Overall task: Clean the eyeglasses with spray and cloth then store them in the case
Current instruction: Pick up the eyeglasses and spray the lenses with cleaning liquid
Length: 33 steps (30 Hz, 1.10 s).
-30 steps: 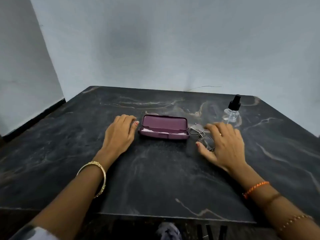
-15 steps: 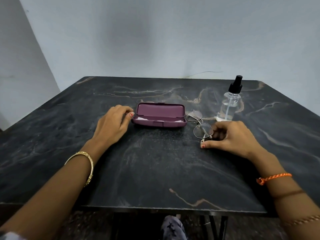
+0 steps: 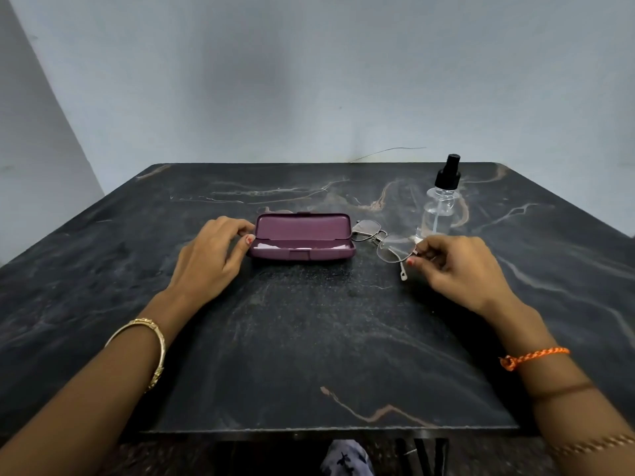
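While your right hand (image 3: 457, 269) pinches the near edge of the eyeglasses (image 3: 381, 242), with thumb and fingers (image 3: 417, 256) closed on the thin frame, take care, because that frame is thin and could bend or slip if you lift it by one corner. The eyeglasses sit just to the right of the case (image 3: 301, 241), folded, with one lens toward the case and the other at your fingers. Your left hand (image 3: 209, 266) touches the left end of the case, fingers softly curled against it; you could push the case or knock its open lid shut if you press too hard. The spray bottle (image 3: 439, 204) stands behind the eyeglasses, to the right of the case and farther back on the worktop (image 3: 309, 338), and your right hand could tip it when it lifts. Something pale lies inside the case, maybe the cloth, but you cannot tell for sure. How tightly you hold the frame is hard to see.
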Each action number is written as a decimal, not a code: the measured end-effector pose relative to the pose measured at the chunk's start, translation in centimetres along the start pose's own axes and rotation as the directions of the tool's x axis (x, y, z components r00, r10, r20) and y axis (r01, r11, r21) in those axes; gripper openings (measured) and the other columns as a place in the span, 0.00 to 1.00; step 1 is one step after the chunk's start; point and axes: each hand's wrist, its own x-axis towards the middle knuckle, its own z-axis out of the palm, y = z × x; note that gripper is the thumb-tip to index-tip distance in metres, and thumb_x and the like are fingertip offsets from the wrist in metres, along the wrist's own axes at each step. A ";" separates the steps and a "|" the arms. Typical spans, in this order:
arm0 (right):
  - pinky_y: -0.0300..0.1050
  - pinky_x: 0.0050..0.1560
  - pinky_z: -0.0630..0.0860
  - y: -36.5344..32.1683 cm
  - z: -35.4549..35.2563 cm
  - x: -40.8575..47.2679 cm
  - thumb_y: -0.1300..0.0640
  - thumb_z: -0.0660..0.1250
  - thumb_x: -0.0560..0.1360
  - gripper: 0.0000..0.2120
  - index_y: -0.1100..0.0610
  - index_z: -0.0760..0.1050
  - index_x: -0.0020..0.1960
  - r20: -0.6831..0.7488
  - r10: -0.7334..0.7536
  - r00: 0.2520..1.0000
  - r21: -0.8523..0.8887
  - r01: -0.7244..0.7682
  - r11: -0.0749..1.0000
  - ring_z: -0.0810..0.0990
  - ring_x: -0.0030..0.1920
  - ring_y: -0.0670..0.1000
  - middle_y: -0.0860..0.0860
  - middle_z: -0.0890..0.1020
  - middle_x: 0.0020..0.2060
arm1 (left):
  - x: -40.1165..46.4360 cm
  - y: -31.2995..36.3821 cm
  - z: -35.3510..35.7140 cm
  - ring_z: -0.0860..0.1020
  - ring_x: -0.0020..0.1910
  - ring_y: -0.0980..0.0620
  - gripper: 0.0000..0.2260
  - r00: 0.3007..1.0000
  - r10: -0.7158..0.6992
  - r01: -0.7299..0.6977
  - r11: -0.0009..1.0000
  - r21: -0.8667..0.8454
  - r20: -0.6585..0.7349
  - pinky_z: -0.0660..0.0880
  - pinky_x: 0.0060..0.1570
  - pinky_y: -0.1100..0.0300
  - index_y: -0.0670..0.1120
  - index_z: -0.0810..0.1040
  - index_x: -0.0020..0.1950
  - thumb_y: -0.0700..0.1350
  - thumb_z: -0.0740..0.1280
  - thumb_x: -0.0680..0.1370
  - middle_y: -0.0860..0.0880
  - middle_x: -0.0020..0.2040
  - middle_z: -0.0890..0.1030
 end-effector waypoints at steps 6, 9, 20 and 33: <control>0.51 0.41 0.76 -0.2 0.2 -0.1 0.59 0.69 0.71 0.04 0.59 0.81 0.42 -0.270 0.033 0.962 0.016 -0.030 0.999 0.82 0.39 0.61 0.59 0.85 0.36 | 0.0 0.2 -0.2 0.74 0.48 0.47 0.08 0.999 0.037 -0.037 0.999 0.010 -0.034 0.72 0.38 0.54 0.44 0.74 0.55 0.42 0.62 0.76 0.45 0.49 0.78; 0.53 0.41 0.77 -0.3 0.3 -0.1 0.61 0.68 0.71 0.04 0.60 0.80 0.42 -0.361 0.016 0.933 0.055 0.004 0.998 0.82 0.38 0.61 0.59 0.85 0.36 | 0.2 0.4 -0.2 0.75 0.48 0.48 0.10 0.993 0.012 -0.016 0.999 -0.035 -0.117 0.73 0.37 0.53 0.43 0.73 0.57 0.42 0.62 0.76 0.44 0.52 0.77; 0.34 0.31 0.71 -2.0 0.1 0.8 0.67 0.68 0.71 0.02 0.62 0.79 0.41 -0.591 -0.017 0.806 0.307 0.244 0.920 0.76 0.30 0.38 0.52 0.81 0.32 | 5.7 4.6 1.0 0.75 0.41 0.55 0.06 0.821 -0.509 0.153 0.633 -0.759 -0.259 0.76 0.31 0.66 0.46 0.74 0.52 0.42 0.59 0.78 0.51 0.44 0.76; 0.45 0.32 0.78 -5.6 3.0 5.2 0.70 0.64 0.73 0.13 0.52 0.74 0.45 -0.502 -0.141 0.853 0.481 0.411 0.775 0.80 0.38 0.49 0.51 0.80 0.34 | 5.5 6.9 1.4 0.80 0.32 0.59 0.14 0.872 -0.485 0.126 0.108 -0.986 0.058 0.76 0.26 0.67 0.50 0.82 0.37 0.45 0.59 0.76 0.56 0.38 0.85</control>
